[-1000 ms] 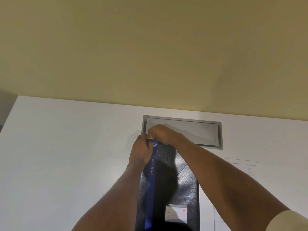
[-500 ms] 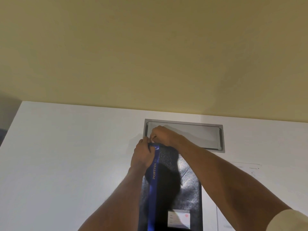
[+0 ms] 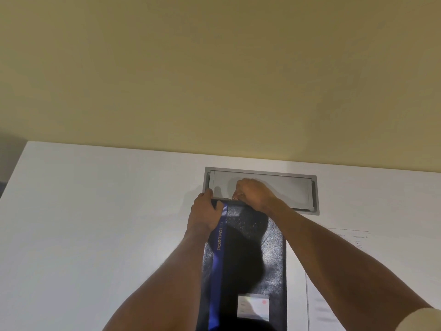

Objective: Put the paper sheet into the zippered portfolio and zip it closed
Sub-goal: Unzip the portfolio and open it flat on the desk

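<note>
Dark padded portfolio (image 3: pixel 272 254) lies flat on white table (image 3: pixel 95 211), far end at grey hatch (image 3: pixel 286 187). Left hand (image 3: pixel 202 216) grips far left corner, fingers curled over edge. Right hand (image 3: pixel 253 189) pinches thin zipper pull (image 3: pixel 232 199), fingertips together. Paper sheet (image 3: pixel 319 306) lies just right of portfolio, apparently not yet inside. Cover looks soft, likely to buckle: brace corner, pull along teeth. Sheet light, creasable: lift by edge.
</note>
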`<act>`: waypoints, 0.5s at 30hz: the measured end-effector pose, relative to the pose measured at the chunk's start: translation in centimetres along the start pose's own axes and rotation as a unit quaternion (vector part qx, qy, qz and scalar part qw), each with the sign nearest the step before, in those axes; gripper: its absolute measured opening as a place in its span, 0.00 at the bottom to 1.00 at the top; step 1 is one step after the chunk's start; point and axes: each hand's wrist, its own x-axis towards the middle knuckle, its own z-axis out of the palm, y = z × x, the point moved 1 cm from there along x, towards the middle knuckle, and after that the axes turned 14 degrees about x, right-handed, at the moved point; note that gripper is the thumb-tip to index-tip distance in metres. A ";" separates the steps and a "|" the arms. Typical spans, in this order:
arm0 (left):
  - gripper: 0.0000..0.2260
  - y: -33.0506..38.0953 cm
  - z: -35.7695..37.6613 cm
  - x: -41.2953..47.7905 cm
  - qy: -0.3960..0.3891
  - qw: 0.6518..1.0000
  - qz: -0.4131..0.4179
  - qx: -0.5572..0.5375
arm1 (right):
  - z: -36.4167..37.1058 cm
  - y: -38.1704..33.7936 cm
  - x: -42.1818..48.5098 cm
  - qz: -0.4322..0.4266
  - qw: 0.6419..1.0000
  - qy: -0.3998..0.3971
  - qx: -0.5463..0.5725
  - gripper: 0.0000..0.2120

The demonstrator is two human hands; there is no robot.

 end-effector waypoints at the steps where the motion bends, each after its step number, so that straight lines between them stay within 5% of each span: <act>1: 0.13 -0.1 -0.1 0.0 0.000 1.000 -0.003 -0.002 | -0.1 0.4 -0.2 0.002 1.000 0.006 0.001 0.07; 15: 0.11 -1.3 -0.4 1.8 0.007 1.000 -0.029 0.007 | -3.8 6.8 -6.7 0.090 0.993 0.055 -0.048 0.12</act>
